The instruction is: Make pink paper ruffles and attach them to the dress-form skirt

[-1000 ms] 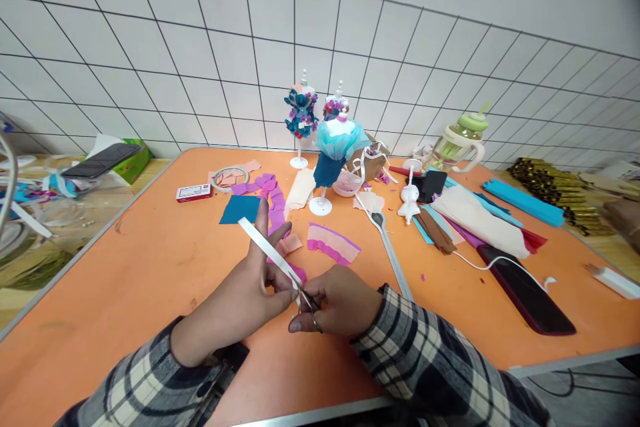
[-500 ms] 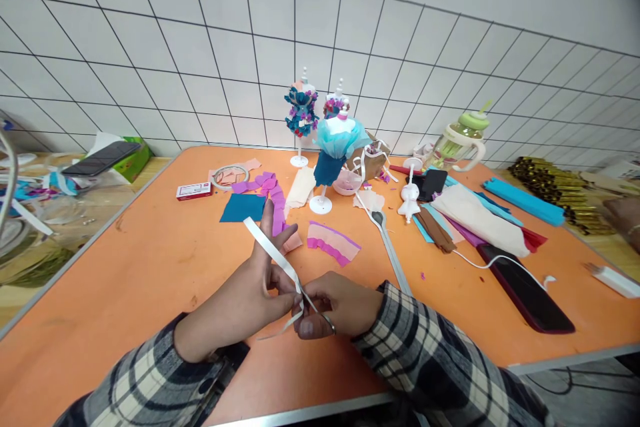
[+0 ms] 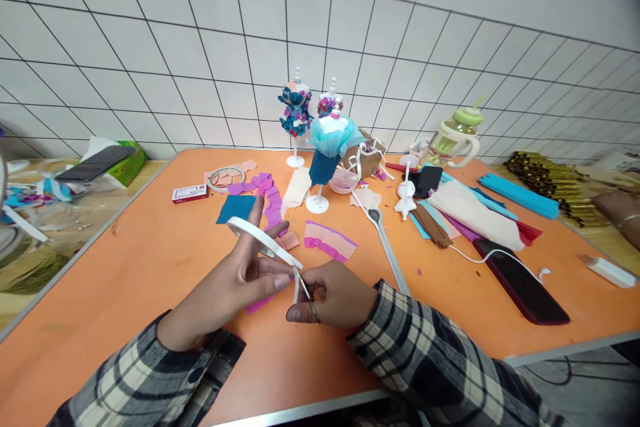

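My left hand [image 3: 237, 287] has a roll of white tape [image 3: 260, 235] hooked round its raised fingers, with the thumb pressed toward the loose end. A short white tape end [image 3: 296, 288] hangs from the roll between the two hands. In my right hand [image 3: 335, 295] is a small pair of scissors [image 3: 306, 288], fingers curled round the handles and the blades at the tape. Some purple crepe paper [image 3: 260, 305] shows partly beneath my left hand. Just beyond the hands lies a pink and purple frilled strip [image 3: 330, 240].
Small dress-form stands with paper outfits, one in a light blue top [image 3: 334, 137], stand at the back. A blue paper square [image 3: 235, 209] and another tape roll [image 3: 226, 179] lie left. At right are a white figure [image 3: 406, 197], folded crepe paper [image 3: 475, 215], a phone [image 3: 523, 283] and a bottle [image 3: 453, 137].
The tape roll has turned from edge-on to show its ring shape. Both hands have shifted slightly, and the purple paper under my left hand now shows.
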Demonstrator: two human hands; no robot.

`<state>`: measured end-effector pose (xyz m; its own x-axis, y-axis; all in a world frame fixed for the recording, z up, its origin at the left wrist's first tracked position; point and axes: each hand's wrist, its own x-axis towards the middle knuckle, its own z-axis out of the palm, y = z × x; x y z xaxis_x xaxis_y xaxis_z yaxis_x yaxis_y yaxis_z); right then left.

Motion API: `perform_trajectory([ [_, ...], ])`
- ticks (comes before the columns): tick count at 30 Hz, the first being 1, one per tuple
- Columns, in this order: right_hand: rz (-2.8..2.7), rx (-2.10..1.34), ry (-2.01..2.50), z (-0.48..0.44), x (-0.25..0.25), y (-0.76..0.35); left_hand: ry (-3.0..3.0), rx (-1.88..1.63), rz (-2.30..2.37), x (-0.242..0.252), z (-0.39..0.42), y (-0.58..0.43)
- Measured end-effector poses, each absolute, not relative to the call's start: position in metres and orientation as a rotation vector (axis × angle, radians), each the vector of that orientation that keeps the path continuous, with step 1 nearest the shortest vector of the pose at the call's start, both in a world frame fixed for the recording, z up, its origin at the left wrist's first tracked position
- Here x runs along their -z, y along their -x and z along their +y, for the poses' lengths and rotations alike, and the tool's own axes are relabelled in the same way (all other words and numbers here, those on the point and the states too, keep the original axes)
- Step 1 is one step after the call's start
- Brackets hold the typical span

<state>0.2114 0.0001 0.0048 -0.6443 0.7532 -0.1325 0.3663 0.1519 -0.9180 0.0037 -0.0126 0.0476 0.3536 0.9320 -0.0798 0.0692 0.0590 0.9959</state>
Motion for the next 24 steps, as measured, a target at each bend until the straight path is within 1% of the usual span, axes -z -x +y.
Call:
perform_trajectory([
  [2,-2.149,-1.399,1.124,0.000,-0.009,-0.211,-1.392,-0.905,1.131,-0.047,-0.010,-0.003],
  [6,-2.224,-1.348,1.183,-0.001,-0.013,-0.209,-1.440,-0.941,1.290,-0.044,-0.007,-0.007],
  [18,-2.143,-1.443,1.166,-0.001,-0.011,-0.208,-1.517,-0.991,1.301,-0.038,-0.003,-0.007],
  [24,-2.153,-1.355,1.206,-0.003,-0.007,-0.207,-1.279,-1.028,1.198,-0.040,-0.007,-0.012],
])
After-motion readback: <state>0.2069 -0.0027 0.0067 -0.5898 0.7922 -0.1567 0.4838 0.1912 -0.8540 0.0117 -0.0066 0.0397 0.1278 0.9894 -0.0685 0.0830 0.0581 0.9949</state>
